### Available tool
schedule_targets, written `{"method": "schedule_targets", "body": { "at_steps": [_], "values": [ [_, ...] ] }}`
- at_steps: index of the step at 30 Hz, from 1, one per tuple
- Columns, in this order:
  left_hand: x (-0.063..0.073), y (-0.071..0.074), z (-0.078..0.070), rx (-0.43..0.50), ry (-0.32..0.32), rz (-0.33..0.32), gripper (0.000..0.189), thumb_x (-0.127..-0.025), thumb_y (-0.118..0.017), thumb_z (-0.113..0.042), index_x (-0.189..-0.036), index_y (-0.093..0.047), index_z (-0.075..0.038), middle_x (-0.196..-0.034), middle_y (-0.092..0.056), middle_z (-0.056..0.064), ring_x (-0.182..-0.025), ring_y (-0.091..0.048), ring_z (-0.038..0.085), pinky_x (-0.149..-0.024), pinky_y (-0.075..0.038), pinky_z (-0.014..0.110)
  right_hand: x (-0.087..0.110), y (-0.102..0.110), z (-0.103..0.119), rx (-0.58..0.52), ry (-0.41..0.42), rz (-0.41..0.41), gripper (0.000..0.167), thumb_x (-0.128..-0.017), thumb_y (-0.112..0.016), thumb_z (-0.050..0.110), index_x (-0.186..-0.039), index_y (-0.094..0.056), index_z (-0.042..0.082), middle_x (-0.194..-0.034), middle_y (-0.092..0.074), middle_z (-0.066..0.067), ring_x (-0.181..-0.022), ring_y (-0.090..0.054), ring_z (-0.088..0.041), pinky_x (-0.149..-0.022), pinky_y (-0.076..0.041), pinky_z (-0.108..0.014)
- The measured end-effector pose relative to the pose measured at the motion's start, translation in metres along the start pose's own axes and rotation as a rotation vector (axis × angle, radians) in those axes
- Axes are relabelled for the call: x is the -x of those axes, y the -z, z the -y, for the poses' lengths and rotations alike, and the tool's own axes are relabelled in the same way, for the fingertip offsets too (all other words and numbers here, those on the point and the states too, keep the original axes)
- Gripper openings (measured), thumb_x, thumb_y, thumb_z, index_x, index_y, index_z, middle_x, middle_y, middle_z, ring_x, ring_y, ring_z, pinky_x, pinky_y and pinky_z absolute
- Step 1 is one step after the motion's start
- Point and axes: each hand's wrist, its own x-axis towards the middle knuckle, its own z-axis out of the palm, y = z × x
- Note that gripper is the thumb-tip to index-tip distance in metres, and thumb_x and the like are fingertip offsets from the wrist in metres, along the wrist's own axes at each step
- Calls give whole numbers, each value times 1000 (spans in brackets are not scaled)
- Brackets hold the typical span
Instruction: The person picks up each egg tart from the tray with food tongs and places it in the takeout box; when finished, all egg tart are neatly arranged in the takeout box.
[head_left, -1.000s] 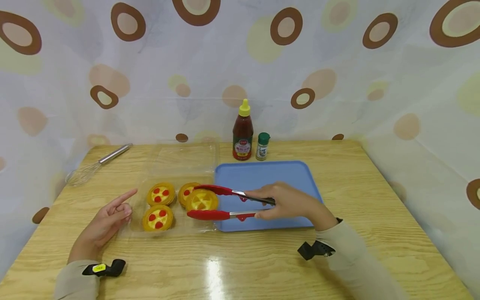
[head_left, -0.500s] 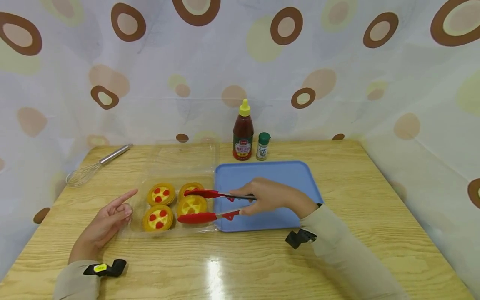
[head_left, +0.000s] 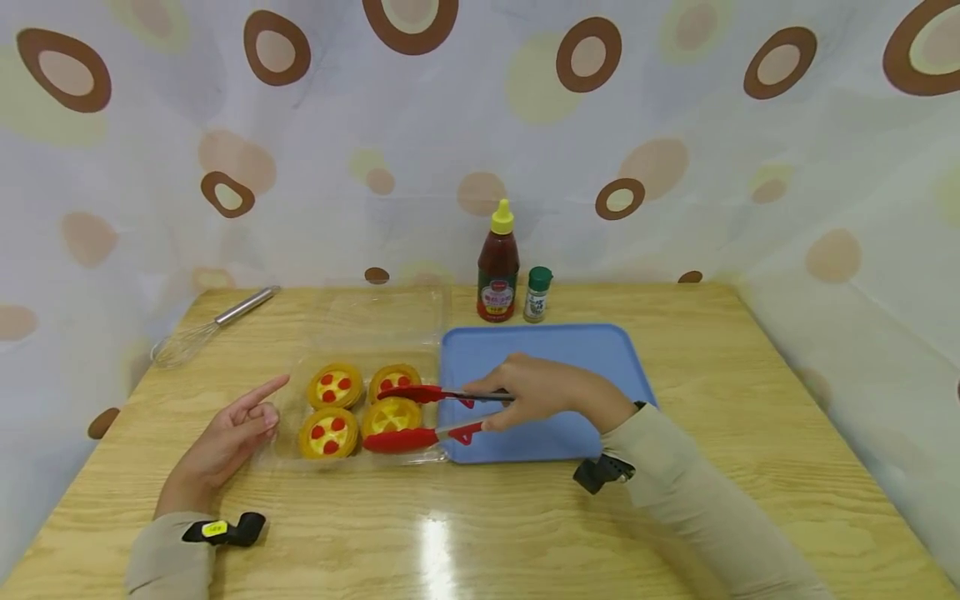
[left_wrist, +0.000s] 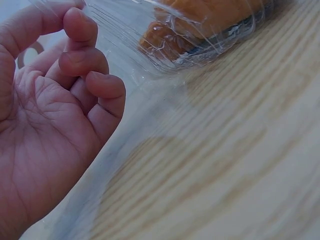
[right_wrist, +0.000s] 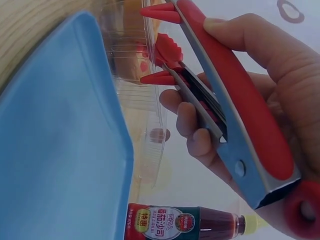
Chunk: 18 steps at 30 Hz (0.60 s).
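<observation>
The yellow-topped tart (head_left: 392, 414) is sinking lower, seemingly filling the clear clamshell's (head_left: 378, 317) near-right spot; the right hand (head_left: 543, 392) is gripping red tongs (head_left: 408, 440), fingers curled, the left hand (head_left: 228, 442) pointing, other fingers bent.

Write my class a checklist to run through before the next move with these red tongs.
1. Right hand grips the red tongs: ok.
2. Clear lid open on the container: ok.
3. Yellow-topped egg tart between the tong tips: ok.
4. Tips clear of the red-topped tart behind: cannot tell; they overlap in the head view.
5. Left hand steadying the container: cannot tell; contact is unclear.
6. Ketchup bottle upright: ok.
</observation>
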Motion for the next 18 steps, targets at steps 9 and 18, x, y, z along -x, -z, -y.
{"method": "schedule_targets", "body": {
  "at_steps": [9, 18],
  "values": [
    [1, 1, 0, 42, 2, 16, 55, -97, -30, 13, -145, -38, -13, -92, -62, -3, -82, -57, 7, -75, -48, 19, -4, 1, 3, 45, -15, 12, 53, -87, -68, 23, -133, -53, 3, -51, -23, 10, -43, -21, -4, -47, -24, -18],
    [0, 0, 0, 68, -2, 27, 55, -97, -28, 14, -145, -39, -12, -93, -62, -2, -83, -58, 7, -76, -48, 20, -3, 4, 2, 49, -16, 25, 54, -87, -67, 24, -134, -52, 3, -52, -25, 9, -43, -23, -4, -48, -26, -19]
  ]
}}
